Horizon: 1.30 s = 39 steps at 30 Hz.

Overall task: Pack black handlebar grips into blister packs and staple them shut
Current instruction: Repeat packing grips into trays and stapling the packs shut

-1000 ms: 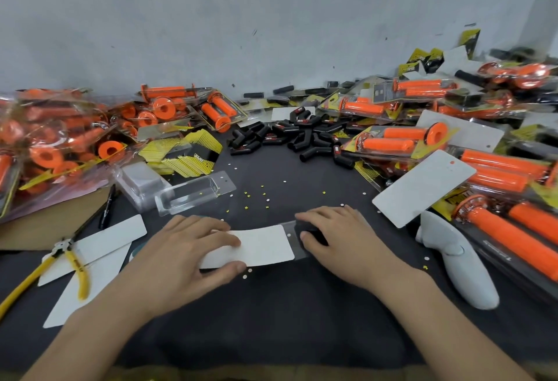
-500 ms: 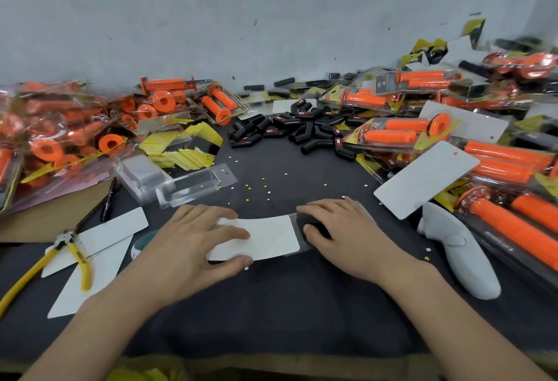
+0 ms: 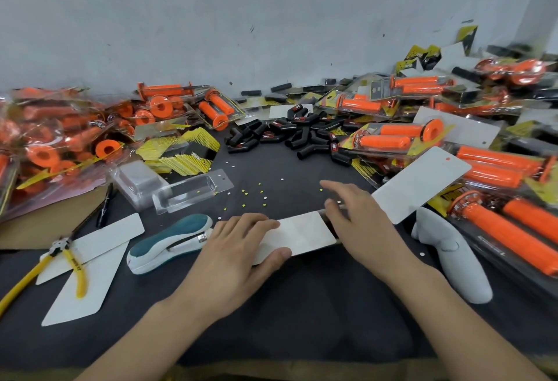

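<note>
A blister pack lying face down with its white card backing (image 3: 302,237) uppermost sits on the dark cloth-covered surface (image 3: 302,305) just in front of the person; the card hides its contents, apart from a dark sliver at its 3 o'clock end. The left hand (image 3: 238,247) grasps its 9 o'clock end, fingers flat on top and thumb hooked at the near edge. The right hand (image 3: 362,223) is released, fingers spread over the 3 o'clock end; contact cannot be told. At 10 o'clock lie two empty clear plastic blister shells (image 3: 190,190), touching each other. The loose black rubber handlebar grips (image 3: 290,136) are heaped at 12 o'clock, well apart from the pack. At 9 o'clock, just beside the left hand, rests a teal and white stapler (image 3: 172,240), then blank white cards (image 3: 90,247) with yellow-handled pliers (image 3: 65,259) lying across them. Clear bags of orange grips (image 3: 45,139) crowd 10 o'clock. At 2 o'clock a blank white card (image 3: 419,184) leans on sealed packs of orange grips (image 3: 392,139), and a pale grey pistol-shaped tool (image 3: 453,259) lies at 3 o'clock. Small yellow and white paper dots (image 3: 259,196) are scattered between the pack and the black heap.
</note>
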Available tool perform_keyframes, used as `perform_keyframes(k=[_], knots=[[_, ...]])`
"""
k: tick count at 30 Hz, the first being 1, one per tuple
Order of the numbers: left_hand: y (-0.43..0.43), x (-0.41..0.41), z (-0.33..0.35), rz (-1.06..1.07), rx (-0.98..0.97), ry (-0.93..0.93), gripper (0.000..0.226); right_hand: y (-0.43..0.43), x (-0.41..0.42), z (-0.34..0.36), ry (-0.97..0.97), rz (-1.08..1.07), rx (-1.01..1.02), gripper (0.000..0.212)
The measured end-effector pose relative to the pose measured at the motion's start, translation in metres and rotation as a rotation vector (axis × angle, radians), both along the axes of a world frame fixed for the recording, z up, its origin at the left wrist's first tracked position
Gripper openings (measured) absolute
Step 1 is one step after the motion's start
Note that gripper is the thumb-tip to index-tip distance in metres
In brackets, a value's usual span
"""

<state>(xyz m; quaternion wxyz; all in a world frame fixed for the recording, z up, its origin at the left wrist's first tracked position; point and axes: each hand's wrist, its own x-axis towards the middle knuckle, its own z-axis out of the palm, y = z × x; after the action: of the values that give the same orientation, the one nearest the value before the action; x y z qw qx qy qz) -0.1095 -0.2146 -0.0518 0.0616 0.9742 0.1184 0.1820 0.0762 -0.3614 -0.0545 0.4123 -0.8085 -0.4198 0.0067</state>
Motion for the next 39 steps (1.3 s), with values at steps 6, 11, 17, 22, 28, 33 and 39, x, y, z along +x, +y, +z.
perform_keyframes(k=[6,11,17,22,28,33,39], knots=[[-0.007,0.015,-0.003,0.028,-0.034,-0.003,0.059,-0.004,0.002,-0.013,0.303,-0.008,-0.122,0.075],[-0.02,0.038,-0.007,-0.029,-0.129,-0.009,0.063,-0.004,0.005,-0.013,0.366,0.028,-0.106,0.071],[-0.013,0.038,-0.003,-0.12,-0.126,-0.051,0.051,-0.009,0.012,-0.013,0.428,0.028,-0.067,0.066],[0.018,0.011,-0.002,-0.25,0.076,0.052,0.048,-0.012,0.017,-0.014,0.452,0.048,-0.058,0.058],[0.022,0.013,0.001,-0.319,0.214,-0.126,0.019,-0.012,0.015,-0.009,0.458,0.063,-0.046,0.043],[0.018,0.015,0.011,0.032,-0.298,-0.385,0.007,-0.004,0.001,0.012,0.528,0.074,0.196,0.043],[0.024,0.012,0.024,0.133,-0.692,-0.37,0.009,0.005,-0.014,0.024,0.445,0.153,0.267,0.039]])
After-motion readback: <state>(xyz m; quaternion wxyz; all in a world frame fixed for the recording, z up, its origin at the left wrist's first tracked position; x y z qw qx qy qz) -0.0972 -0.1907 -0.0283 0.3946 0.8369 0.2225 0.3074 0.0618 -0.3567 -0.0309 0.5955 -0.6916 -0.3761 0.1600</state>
